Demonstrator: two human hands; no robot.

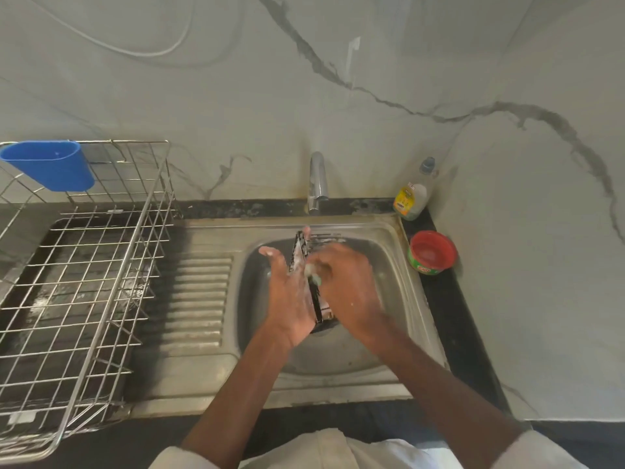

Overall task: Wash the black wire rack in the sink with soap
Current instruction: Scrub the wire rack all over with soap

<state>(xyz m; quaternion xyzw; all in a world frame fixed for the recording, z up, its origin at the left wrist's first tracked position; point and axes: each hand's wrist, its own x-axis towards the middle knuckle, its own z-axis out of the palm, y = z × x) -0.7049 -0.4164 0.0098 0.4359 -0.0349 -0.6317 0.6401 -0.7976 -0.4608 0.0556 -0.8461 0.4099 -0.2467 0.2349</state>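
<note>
The black wire rack stands on edge over the steel sink, streaked with white soap foam. My left hand lies against its left side with the palm flat and the fingers spread; a fingertip shows past the rack's top. My right hand is on the rack's right side, its fingers curled round a small green scrubber pressed to the wires. The lower end of the rack is hidden between my hands.
A chrome tap stands behind the basin. A dish soap bottle and a red-topped green soap tub sit at the right rim. A steel dish rack with a blue holder fills the left counter.
</note>
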